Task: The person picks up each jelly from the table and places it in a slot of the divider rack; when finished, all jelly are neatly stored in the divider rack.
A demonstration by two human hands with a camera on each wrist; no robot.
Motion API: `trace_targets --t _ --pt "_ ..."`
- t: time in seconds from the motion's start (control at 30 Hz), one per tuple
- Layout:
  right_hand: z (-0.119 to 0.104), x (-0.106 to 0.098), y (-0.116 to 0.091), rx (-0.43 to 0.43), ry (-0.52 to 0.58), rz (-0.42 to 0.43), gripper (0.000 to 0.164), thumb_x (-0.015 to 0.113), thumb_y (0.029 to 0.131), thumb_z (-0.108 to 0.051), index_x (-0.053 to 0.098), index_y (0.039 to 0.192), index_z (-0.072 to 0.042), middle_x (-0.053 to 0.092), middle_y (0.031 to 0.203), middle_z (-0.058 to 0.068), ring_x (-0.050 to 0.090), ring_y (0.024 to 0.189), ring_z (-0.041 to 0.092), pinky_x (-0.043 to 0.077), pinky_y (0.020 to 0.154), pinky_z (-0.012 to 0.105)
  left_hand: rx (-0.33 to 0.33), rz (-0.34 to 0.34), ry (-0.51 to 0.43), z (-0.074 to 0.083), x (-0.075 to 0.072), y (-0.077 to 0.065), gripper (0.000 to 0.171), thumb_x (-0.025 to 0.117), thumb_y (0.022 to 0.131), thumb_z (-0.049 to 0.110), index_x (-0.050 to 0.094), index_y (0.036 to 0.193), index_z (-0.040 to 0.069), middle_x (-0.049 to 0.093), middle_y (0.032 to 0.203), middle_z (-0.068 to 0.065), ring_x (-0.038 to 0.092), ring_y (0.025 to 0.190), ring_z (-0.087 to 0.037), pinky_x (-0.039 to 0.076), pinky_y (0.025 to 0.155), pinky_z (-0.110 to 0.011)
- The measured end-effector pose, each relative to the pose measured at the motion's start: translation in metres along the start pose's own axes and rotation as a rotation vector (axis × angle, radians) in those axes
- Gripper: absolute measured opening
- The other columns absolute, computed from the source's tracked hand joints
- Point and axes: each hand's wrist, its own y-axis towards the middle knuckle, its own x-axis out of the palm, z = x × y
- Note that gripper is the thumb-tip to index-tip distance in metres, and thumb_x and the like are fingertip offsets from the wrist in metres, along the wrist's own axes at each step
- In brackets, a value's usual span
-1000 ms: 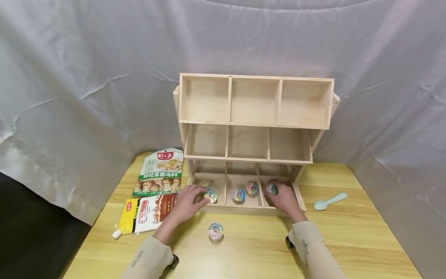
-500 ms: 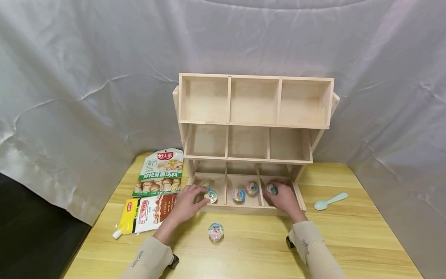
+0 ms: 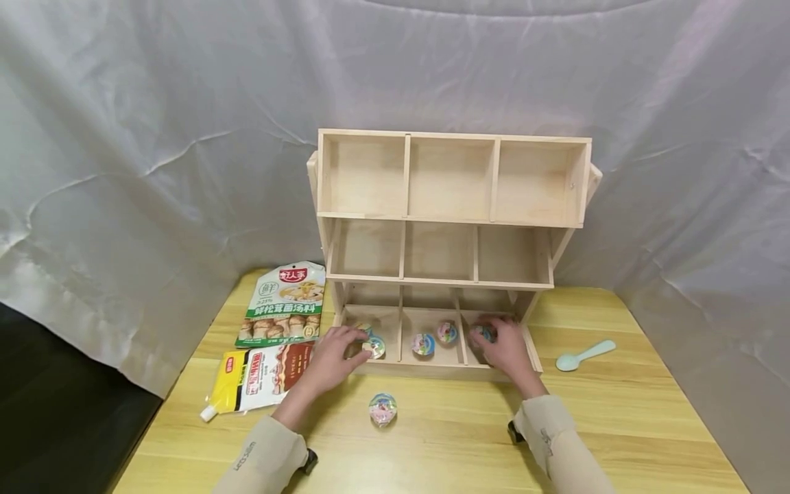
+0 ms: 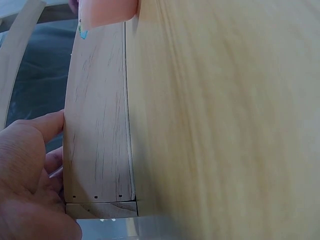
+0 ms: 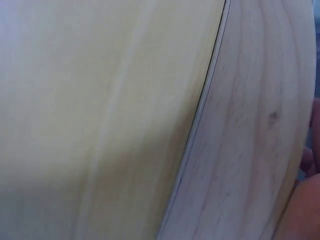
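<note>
Shifted slightly rightward, a round, shiny-lidded cup [image 3: 485, 333] is pinched by the right hand [image 3: 509, 351], seemingly to clear a pale wooden divider [image 3: 461, 336]; whether the left hand [image 3: 333, 358] grips is unclear

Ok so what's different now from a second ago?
The right hand has shifted slightly rightward, and its fingers cover more of the cup beneath them; whether they let go is unclear. The left hand, the other cups, the pouches and the spoon stayed put.
</note>
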Motion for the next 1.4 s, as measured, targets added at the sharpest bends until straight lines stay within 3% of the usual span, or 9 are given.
trace_targets --t 0.13,0.27,0.4,0.53,0.77,0.9,1.03,1.4 --pt "-0.010 -0.002 -0.003 -0.047 0.012 0.062 0.036 0.077 0.094 -0.019 0.070 0.119 0.005 0.070 0.118 0.028 0.059 0.114 0.048 0.043 0.103 0.064 -0.002 0.000 -0.002 0.000 -0.003 0.000 0.036 0.075 0.095 0.032 0.070 0.126 0.015 0.067 0.135 -0.007 0.053 0.131 -0.033 0.035 0.114 -0.063" --pt "-0.031 -0.001 -0.010 -0.051 0.028 0.045 0.034 0.077 0.093 -0.019 0.071 0.119 0.003 0.070 0.118 0.026 0.060 0.114 0.047 0.046 0.101 0.064 0.003 0.002 0.011 -0.001 -0.003 0.000 0.037 0.075 0.095 0.033 0.070 0.126 0.014 0.067 0.134 -0.007 0.053 0.131 -0.033 0.035 0.114 -0.064" --pt "-0.055 0.008 -0.020 -0.084 0.072 -0.091 0.036 0.077 0.093 -0.019 0.071 0.124 -0.003 0.069 0.119 0.019 0.064 0.105 0.037 0.058 0.088 0.051 0.003 0.006 0.016 -0.003 -0.003 0.001 0.036 0.076 0.095 0.033 0.071 0.126 0.015 0.068 0.133 -0.006 0.054 0.130 -0.032 0.035 0.114 -0.063" --pt "-0.076 0.017 -0.031 -0.134 0.126 -0.214 0.034 0.076 0.094 -0.018 0.072 0.126 -0.008 0.068 0.123 0.013 0.065 0.106 0.031 0.061 0.086 0.041 0.009 0.012 0.013 -0.003 -0.002 0.002 0.036 0.075 0.095 0.033 0.071 0.125 0.015 0.068 0.132 -0.005 0.054 0.130 -0.032 0.037 0.113 -0.062" --pt "-0.105 0.022 -0.049 -0.205 0.153 -0.404 0.043 0.072 0.097 -0.030 0.066 0.136 -0.014 0.066 0.134 0.010 0.059 0.127 0.034 0.049 0.107 0.060 -0.002 0.014 0.009 -0.002 0.000 0.002 0.035 0.076 0.095 0.032 0.071 0.125 0.015 0.067 0.134 -0.007 0.053 0.131 -0.033 0.035 0.114 -0.063" --pt "-0.112 0.024 -0.059 -0.237 0.118 -0.503 0.048 0.072 0.098 -0.034 0.062 0.142 -0.017 0.056 0.150 0.015 0.048 0.141 0.041 0.039 0.114 0.068 -0.001 0.013 0.006 -0.002 0.001 0.001 0.035 0.076 0.095 0.032 0.071 0.125 0.015 0.067 0.135 -0.007 0.053 0.132 -0.033 0.035 0.115 -0.063" --pt "-0.111 0.027 -0.064 -0.259 0.088 -0.548 0.051 0.072 0.097 -0.035 0.060 0.144 -0.020 0.053 0.154 0.011 0.041 0.147 0.042 0.033 0.117 0.069 0.001 0.012 0.007 -0.002 0.002 0.002 0.035 0.075 0.095 0.033 0.071 0.125 0.016 0.067 0.136 -0.006 0.053 0.133 -0.032 0.034 0.115 -0.063" --pt "-0.110 0.035 -0.073 -0.296 0.079 -0.578 0.050 0.077 0.093 -0.030 0.063 0.140 -0.019 0.065 0.139 -0.003 0.057 0.132 0.023 0.045 0.115 0.052 -0.008 0.017 0.018 0.002 0.002 -0.001 0.035 0.075 0.095 0.034 0.071 0.125 0.016 0.067 0.135 -0.007 0.053 0.133 -0.033 0.035 0.114 -0.066"
